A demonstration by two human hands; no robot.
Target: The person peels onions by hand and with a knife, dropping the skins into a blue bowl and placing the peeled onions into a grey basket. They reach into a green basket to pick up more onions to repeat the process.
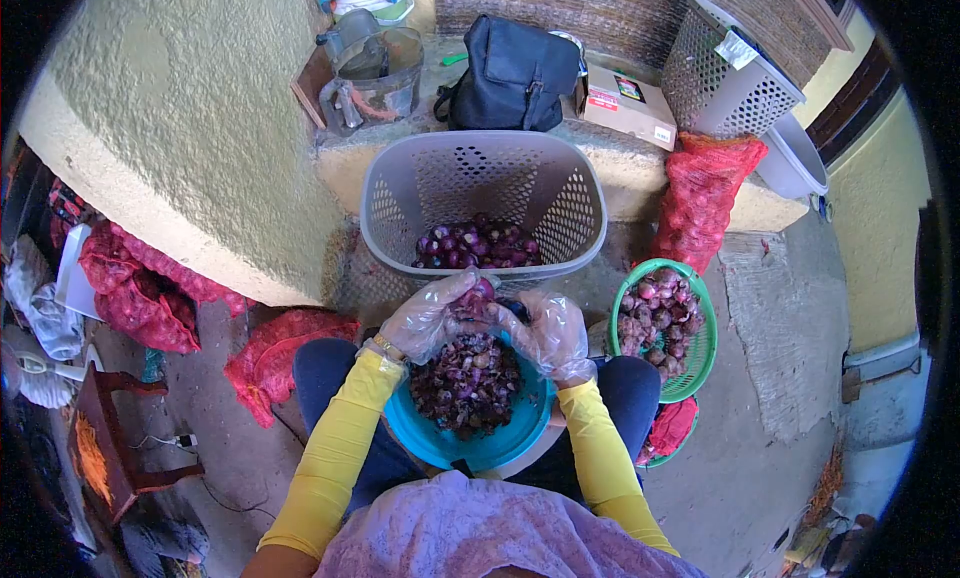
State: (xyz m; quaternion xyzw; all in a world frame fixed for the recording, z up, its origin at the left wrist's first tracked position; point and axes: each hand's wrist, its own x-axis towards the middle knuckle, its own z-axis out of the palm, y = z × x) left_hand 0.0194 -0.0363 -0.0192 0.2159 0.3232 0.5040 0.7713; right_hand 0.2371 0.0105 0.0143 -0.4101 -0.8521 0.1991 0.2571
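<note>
Both hands wear clear plastic gloves and meet above a blue basin (401, 423) full of onion peelings and red onions (465, 383). My left hand (428, 320) is closed around a purple-red onion (478, 296). Close beside it, my right hand (552, 336) has its fingers curled in toward the onion. A small dark object (512, 308) shows at these fingers, too hidden to name. Just beyond the hands stands a grey perforated laundry basket (485, 158) with shiny peeled purple onions (478, 244) at its bottom.
On the right, a green colander (704, 353) holds unpeeled onions, near a red mesh sack (705, 198). More red sacks (285, 353) lie at left by a wooden stool (120, 438). A black backpack (515, 73) and cardboard box (628, 103) rest on the ledge.
</note>
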